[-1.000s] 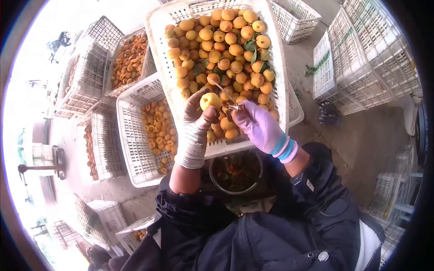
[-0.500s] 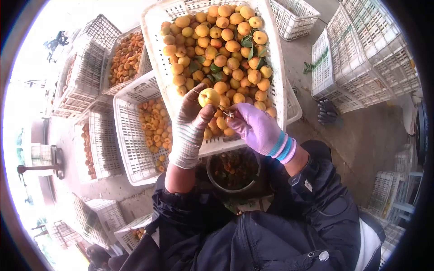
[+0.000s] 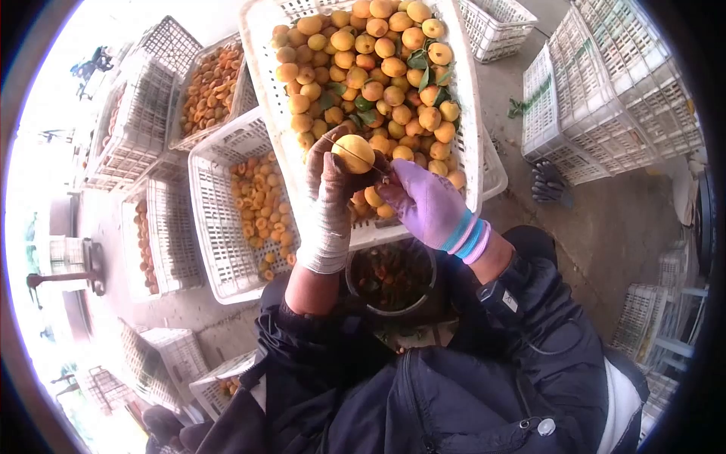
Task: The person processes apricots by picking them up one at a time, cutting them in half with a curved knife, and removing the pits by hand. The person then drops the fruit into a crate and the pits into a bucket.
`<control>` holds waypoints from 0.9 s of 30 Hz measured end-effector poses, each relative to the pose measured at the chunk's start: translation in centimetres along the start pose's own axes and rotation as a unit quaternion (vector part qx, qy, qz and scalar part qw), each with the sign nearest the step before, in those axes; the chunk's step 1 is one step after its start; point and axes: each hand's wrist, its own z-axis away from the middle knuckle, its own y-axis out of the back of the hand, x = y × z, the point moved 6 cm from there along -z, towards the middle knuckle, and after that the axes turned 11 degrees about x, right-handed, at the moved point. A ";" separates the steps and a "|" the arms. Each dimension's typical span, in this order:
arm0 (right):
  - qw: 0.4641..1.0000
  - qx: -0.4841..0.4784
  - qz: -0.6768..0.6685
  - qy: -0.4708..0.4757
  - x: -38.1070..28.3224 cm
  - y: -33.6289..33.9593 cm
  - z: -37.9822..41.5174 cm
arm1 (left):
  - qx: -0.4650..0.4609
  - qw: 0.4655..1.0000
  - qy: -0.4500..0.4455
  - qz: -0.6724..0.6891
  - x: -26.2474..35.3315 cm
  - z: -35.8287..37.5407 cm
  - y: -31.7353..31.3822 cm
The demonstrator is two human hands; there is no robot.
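A yellow-orange apricot (image 3: 353,154) with a dark line across its face is held in my left hand (image 3: 330,203), which wears a white glove with brown, stained fingers. Right beside it, my right hand (image 3: 431,203), in a purple glove with a blue-striped cuff, pinches a small thin tool at the fruit's right side; its shape is mostly hidden by the fingers. Both hands are over the near edge of a white crate (image 3: 473,144) full of whole apricots (image 3: 393,96) with some green leaves.
Left of the full crate, a lower white crate (image 3: 204,204) holds halved apricots (image 3: 261,204). A bucket (image 3: 432,284) of dark scraps stands between my knees. Stacked crates (image 3: 597,91) rise at right, with a dark glove (image 3: 550,182) on the floor beside them. More fruit crates (image 3: 175,234) stand at left.
The apricot has turned in my left fingers and now shows a dark line across it. My left hand has rotated and shifted slightly right; my right hand remains close to the fruit.
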 end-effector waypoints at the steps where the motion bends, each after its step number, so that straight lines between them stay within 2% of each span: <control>1: 1.000 -0.004 0.000 -0.003 0.0 -0.1 0.0 | -0.018 1.000 0.014 0.011 -0.4 -0.3 0.3; 3: 1.000 0.006 -0.015 0.005 0.3 -0.3 0.0 | -0.036 0.999 0.029 0.023 -0.7 -0.5 0.2; 5: 0.999 0.014 -0.031 0.013 0.4 -0.4 0.0 | -0.053 0.994 -0.056 -0.073 0.0 -0.3 -0.1; 7: 0.999 0.032 -0.017 -0.001 0.7 -0.4 0.0 | -0.056 0.993 -0.040 -0.091 0.6 0.3 -0.8; 9: 1.000 0.019 -0.006 0.001 0.2 -0.2 -0.1 | -0.030 0.995 -0.065 -0.067 0.3 0.0 -0.4; 10: 1.000 0.009 -0.014 -0.003 0.1 -0.3 -0.2 | -0.020 0.990 -0.108 -0.084 0.4 0.1 -0.4; 11: 1.000 -0.001 -0.022 -0.006 0.0 -0.5 -0.2 | -0.019 0.991 -0.107 -0.083 0.2 0.0 -0.2; 13: 1.000 -0.004 -0.014 0.003 0.3 -1.0 -0.3 | 0.002 0.998 -0.045 -0.049 -0.7 -0.3 0.8; 15: 1.000 -0.006 -0.008 0.010 0.4 -1.3 -0.4 | 0.017 0.998 -0.038 -0.043 -0.9 -0.5 1.1; 17: 1.000 -0.013 -0.006 -0.004 0.6 -1.3 -0.6 | -0.003 0.998 -0.047 -0.046 -0.6 -0.5 0.9; 18: 1.000 -0.003 -0.014 -0.004 0.7 -1.3 -0.6 | -0.005 0.991 -0.095 -0.089 -0.6 -0.5 0.7; 22: 1.000 -0.010 0.003 -0.002 0.8 -1.5 -0.8 | -0.005 0.992 -0.075 -0.101 -1.2 -0.6 1.1; 25: 0.999 0.004 0.022 0.031 0.4 -1.6 -0.8 | 0.012 0.998 -0.034 -0.054 -2.1 -1.2 1.5; 27: 0.999 0.000 0.038 0.037 0.3 -1.6 -0.3 | -0.017 0.976 0.094 0.194 -2.6 -1.5 0.7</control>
